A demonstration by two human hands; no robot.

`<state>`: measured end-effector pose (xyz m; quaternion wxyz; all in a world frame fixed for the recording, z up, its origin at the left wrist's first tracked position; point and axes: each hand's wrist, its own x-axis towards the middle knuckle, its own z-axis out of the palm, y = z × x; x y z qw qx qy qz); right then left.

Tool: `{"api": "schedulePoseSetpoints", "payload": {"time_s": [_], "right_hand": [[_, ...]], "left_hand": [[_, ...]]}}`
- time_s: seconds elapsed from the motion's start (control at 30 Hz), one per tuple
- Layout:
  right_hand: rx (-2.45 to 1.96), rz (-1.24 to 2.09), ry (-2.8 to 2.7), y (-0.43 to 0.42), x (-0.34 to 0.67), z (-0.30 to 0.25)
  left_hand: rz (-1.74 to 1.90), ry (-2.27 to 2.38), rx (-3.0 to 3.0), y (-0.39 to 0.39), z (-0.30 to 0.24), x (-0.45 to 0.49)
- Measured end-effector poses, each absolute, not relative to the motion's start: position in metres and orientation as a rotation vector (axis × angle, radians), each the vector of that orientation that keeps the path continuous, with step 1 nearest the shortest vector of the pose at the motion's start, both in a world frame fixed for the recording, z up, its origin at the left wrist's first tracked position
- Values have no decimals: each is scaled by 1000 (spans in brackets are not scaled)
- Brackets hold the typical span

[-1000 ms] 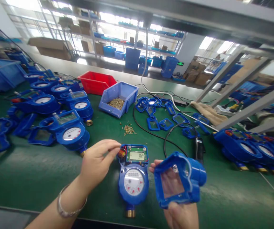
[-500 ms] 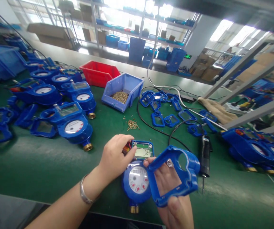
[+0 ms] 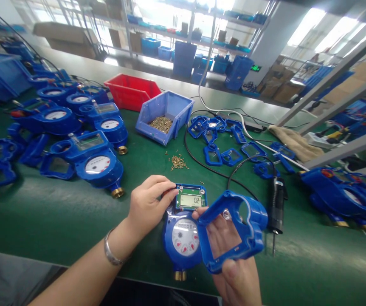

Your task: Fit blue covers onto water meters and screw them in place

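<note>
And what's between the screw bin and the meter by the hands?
In the head view, a small pile of screws lies between the bin and the meter.

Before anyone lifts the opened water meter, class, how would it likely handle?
The opened water meter would probably feel heavy for its size, given its brass fitting. Its exposed circuit board and LCD look fragile if knocked. The smooth, moulded-looking blue housing seems stiff and perhaps slightly slippery.

A blue cover (image 3: 255, 221) matches a blue, white-dialled meter (image 3: 183, 233) as gold-coloured screws (image 3: 178, 162) contrast with the green worktop (image 3: 144, 161).
</note>
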<state>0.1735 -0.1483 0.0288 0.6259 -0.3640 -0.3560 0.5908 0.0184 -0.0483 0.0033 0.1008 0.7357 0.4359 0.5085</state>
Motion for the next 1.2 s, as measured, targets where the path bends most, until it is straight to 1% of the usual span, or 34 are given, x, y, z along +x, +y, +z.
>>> {"api": "schedulePoseSetpoints", "payload": {"time_s": [0.2,0.43,0.73,0.87,1.0,1.2], "right_hand": [[-811,1379,-872,-148,178,24],[-876,1383,-734,-150,173,29],[-901,1384,-698,-150,171,32],[-828,1399,-776,-149,175,28],[-757,1432,-856,-148,180,22],[-773,1442,-815,-149,178,25]], "left_hand": [[1541,1301,2322,-51,0,19],[1435,1304,2496,-50,4,20],[1240,1300,2487,-53,6,12],[1123,1283,2421,-53,9,8],[1124,1327,2463,-53,10,10],[1100,1263,2518,-49,12,9]]}}
